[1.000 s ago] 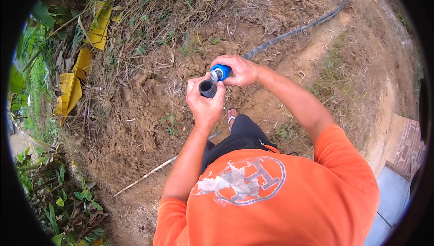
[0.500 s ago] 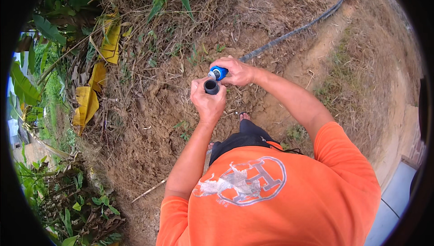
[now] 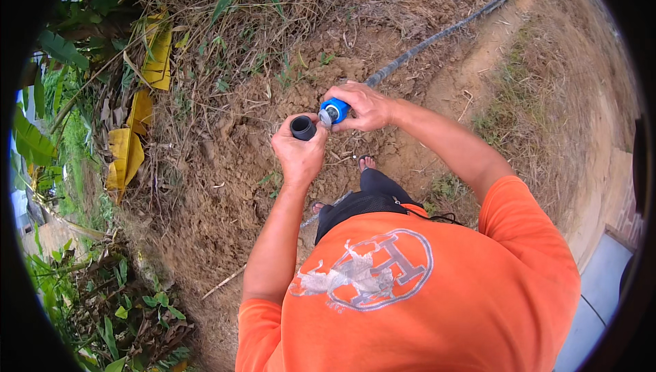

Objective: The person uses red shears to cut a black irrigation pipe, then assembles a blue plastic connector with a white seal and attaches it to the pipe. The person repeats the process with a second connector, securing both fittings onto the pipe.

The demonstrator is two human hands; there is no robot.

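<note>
The left hand (image 3: 298, 155) is closed around a short black pipe fitting (image 3: 303, 127), whose open end points up toward the camera, above bare soil. Just beside it, the right hand (image 3: 364, 107) grips a blue fitting (image 3: 334, 111), its axis pointing left toward the black one.

Black pipe end (image 3: 303, 127), blue fitting (image 3: 334, 110)

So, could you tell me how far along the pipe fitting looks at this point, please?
Done: both parts are lifted clear of the dirt. In hand: the left hand grips a dark pipe end, and the right hand holds a blue fitting beside it. Left: the two are not yet joined; a small gap separates them.
</note>
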